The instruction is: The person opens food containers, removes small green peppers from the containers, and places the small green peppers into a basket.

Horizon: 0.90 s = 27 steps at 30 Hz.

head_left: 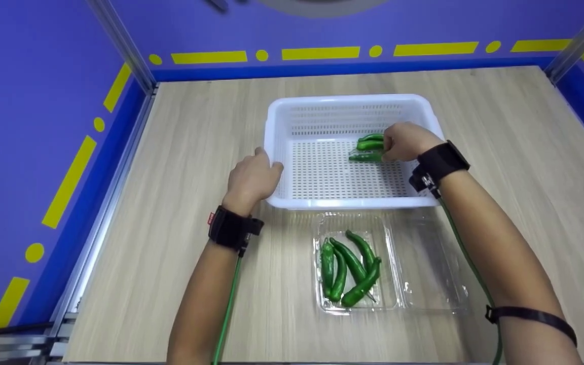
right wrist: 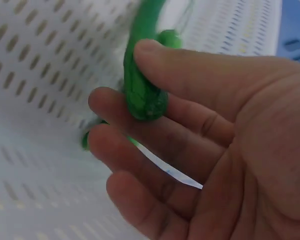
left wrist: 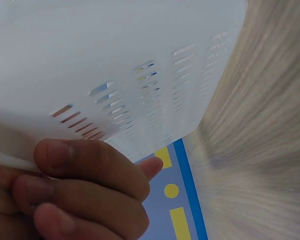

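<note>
Green peppers (right wrist: 142, 85) in right hand (head_left: 407, 143); left hand (head_left: 251, 180) on white basket (head_left: 274, 126)

From where I watch, the basket (head_left: 353, 152) sits on the surface (head_left: 500, 132) toward the far wall, roughly centred between the side walls. Just in front of it, nearly touching its near rim, lies the open clamshell tray (head_left: 355, 268), with its lid (head_left: 434, 263) folded out to the right. Five peppers (head_left: 350, 268) lie inside the tray's left half, side by side. My left hand (head_left: 251, 177) rests on the basket's left rim, from outside. My right hand (head_left: 408, 142) is inside the basket, at its right side, holding a bunch of peppers (head_left: 369, 147) just above the basket floor, their tips pointing left.
</note>
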### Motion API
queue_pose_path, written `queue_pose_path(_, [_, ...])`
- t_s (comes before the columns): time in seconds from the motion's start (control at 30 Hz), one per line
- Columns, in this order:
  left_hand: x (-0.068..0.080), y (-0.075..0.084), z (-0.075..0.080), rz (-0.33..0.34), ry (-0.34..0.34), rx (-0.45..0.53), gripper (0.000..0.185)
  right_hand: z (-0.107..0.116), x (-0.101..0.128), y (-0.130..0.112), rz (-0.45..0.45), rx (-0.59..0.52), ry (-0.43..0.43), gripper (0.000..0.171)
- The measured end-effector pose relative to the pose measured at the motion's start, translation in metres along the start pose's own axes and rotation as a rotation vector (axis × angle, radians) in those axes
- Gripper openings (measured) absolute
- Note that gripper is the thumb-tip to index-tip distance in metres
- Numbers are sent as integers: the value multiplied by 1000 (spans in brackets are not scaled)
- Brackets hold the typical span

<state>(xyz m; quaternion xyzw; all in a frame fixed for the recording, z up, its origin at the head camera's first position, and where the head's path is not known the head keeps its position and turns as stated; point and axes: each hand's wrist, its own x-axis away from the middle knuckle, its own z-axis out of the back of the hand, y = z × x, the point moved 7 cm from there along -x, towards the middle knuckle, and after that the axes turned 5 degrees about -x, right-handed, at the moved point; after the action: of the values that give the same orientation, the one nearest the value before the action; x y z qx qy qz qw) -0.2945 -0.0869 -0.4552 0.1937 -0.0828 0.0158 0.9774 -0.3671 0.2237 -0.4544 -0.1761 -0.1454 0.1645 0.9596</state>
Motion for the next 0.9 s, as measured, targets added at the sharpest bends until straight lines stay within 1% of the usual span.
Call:
queue_pose_path(0.23, [-1, 1, 0, 2, -6, 4, 56, -6, -5, 7, -94, 13, -31, 22])
queue_pose_path(0.43, [0, 3, 1, -1, -6, 0, 56, -5, -7, 11, -132, -6, -34, 24])
queue_pose_path(0.63, [1, 3, 2, -9, -13, 3, 62, -6, -11, 12, -124, 6, -41, 35])
queue_pose_path(0.7, [1, 3, 2, -11, -18, 4, 64, -6, -11, 12, -120, 11, -39, 35])
queue_pose_path(0.9, [2, 1, 0, 0, -19, -1, 59, -7, -8, 10, -125, 1, -32, 24])
